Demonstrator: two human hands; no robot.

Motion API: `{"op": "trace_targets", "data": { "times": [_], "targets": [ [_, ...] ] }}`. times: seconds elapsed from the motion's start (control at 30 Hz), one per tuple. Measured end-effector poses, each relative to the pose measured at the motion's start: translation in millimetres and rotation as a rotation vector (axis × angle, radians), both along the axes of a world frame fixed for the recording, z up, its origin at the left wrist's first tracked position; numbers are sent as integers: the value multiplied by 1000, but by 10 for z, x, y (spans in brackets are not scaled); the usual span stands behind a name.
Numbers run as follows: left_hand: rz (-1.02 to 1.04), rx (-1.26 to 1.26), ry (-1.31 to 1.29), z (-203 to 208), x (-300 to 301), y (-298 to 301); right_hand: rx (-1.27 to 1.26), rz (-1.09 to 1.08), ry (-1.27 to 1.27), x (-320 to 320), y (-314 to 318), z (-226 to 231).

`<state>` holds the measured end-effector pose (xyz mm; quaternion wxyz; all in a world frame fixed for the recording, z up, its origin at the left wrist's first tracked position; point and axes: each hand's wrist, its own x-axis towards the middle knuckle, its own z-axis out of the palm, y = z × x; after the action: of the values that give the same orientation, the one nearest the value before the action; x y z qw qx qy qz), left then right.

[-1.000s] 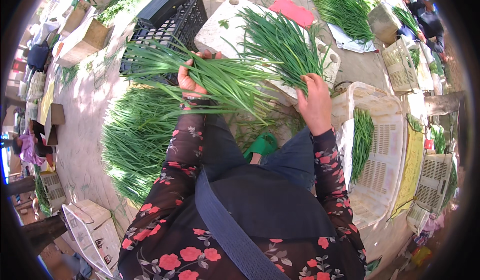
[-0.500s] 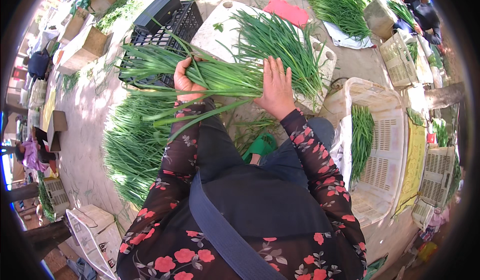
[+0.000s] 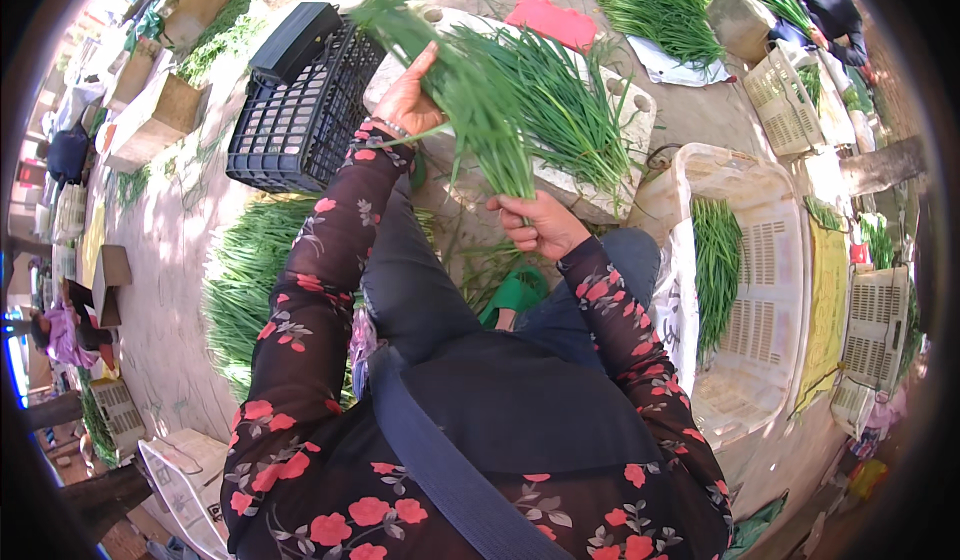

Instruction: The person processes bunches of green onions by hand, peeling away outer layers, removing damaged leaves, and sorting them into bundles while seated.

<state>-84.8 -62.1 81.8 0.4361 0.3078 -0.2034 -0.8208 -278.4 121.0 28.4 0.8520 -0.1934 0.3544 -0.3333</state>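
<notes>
A bunch of long green chives [image 3: 480, 105] is held slantwise between my hands, its leaf end blurred by motion. My right hand [image 3: 540, 225] is closed around the bunch's lower, stem end. Against the bunch's left side, farther up, is my left hand [image 3: 412, 95], its fingers curled round the leaves and partly hidden behind them. Just right of the bunch, more chives [image 3: 575, 110] lie fanned out on a white foam block [image 3: 640, 115]. A flat pink-red piece [image 3: 552, 22] sits at the block's far edge.
A black plastic crate [image 3: 290, 130] with a black box [image 3: 295, 40] on it stands left of the block. A large heap of chives [image 3: 250, 290] lies by my left leg. On my right is a pale crate [image 3: 770, 310] with chives inside. A person [image 3: 825, 10] is at far right.
The bunch has swung from lying sideways to a steeper slant, leaves pointing away. My left hand moved up and right; my right hand went from flat and open to gripping the stems.
</notes>
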Motion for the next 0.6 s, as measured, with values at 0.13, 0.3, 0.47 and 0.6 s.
{"op": "trace_targets", "data": {
  "times": [0.13,0.3,0.47,0.6],
  "targets": [
    [-10,124,-372,-200,184,-247,187,-124,-321,-241,-85,-303],
    [-212,67,-369,-635,567,276,281,-185,-527,-476,-21,-557],
    [-846,-109,-194,-572,26,1016,159,-120,-614,-295,92,-258],
    [-682,-133,216,-734,-326,1248,210,15,-568,60,363,-84]
  ]
}}
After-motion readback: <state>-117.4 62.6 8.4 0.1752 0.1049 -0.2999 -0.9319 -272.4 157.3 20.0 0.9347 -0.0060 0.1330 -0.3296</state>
